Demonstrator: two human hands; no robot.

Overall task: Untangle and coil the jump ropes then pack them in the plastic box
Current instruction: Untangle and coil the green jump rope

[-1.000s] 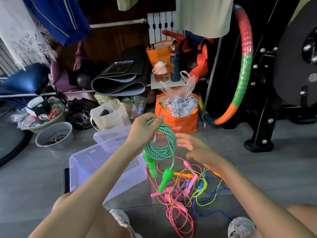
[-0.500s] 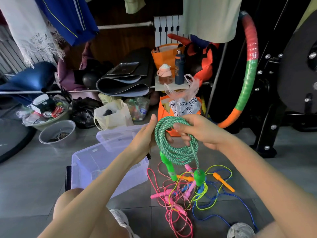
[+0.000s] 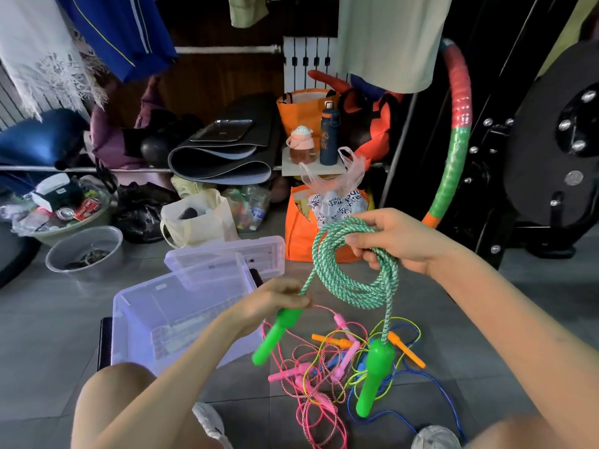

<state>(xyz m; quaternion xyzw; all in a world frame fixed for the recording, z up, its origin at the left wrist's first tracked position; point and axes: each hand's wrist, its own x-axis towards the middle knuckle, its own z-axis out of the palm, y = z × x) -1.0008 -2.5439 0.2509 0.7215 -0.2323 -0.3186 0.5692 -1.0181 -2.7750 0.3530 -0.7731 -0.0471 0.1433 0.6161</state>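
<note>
My right hand (image 3: 393, 241) is closed around the top of the coil (image 3: 353, 264), with the fingers passing through the loops. The coil is a green rope with white flecks, wound in several rounds, and it hangs in the air above the floor (image 3: 518, 319). From its right side one end drops straight down to a bright green handle (image 3: 372, 374), which dangles over the pile (image 3: 337, 361) without any hand on it. My left hand (image 3: 275, 301) grips the other green handle (image 3: 275, 335) at its top, where the rope enters; this handle points down and to the left. A short piece of rope goes from it up to the left side of the coil.

The top of the handle in my left hand is covered by my fingers, so I cannot see exactly how the rope joins it. In the pile on the floor I see thin pink, yellow and blue ropes with pink and orange handles, but they cross each other so much that I cannot tell how many there are. My right arm (image 3: 534, 335) hides part of the floor, and my knees are cut off at the lower edge.

The box (image 3: 136, 319) is clear plastic and stands open on the floor to the left of the pile, near my left hand. Its lid (image 3: 227, 254) lies just behind it. Further back stand an orange bag (image 3: 298, 234), a grey basin (image 3: 84, 251) and a rolled mat (image 3: 223, 163). A hoop (image 3: 453, 144) in red, green and orange leans on the right.
</note>
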